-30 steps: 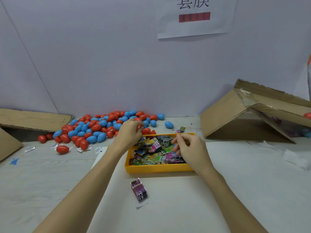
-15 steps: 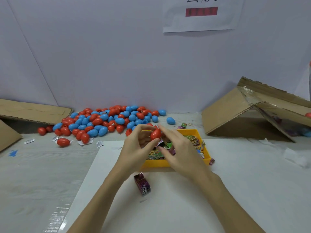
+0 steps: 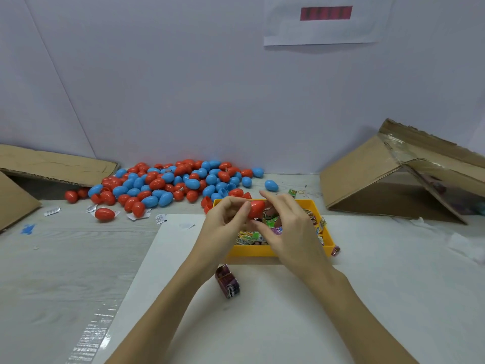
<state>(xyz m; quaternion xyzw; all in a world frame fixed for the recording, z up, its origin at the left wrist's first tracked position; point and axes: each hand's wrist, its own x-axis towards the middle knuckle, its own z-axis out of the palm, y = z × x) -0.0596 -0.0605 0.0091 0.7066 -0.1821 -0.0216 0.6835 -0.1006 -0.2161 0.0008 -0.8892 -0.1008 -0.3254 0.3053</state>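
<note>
1. Hands meet just above the far-left part of the yellow tray (image 3: 265, 251). Both of them are on one red egg (image 3: 256, 208).
2. My left hand (image 3: 225, 219) has its fingers curled round the egg's left end, with the thumb pressed on the top of the shell.
3. My right hand (image 3: 291, 228) pinches the egg's right end, forefinger arched over it and thumb below. I cannot tell whether it also holds a wrapper underneath.
4. I see the egg held in the air, lying roughly sideways and clear of the tray's contents. From this view I cannot tell whether its halves are parted.
5. Inside the tray lie colourful packets (image 3: 248, 236), heaped loosely and partly hidden by my right hand.
6. The tray rests on a white sheet (image 3: 275, 319) spread over the table (image 3: 52, 271).
7. One purple packet (image 3: 227, 282) lies on the sheet just in front of the tray, below my left wrist.
8. Beyond the tray, against the wall, a pile of red and blue eggs (image 3: 168, 183) spreads out. Its nearest eggs sit just beside the tray's far rim.
9. A cardboard box (image 3: 367, 185) lies on its side to the right, and flattened cardboard (image 3: 52, 164) lies on the left.
</note>
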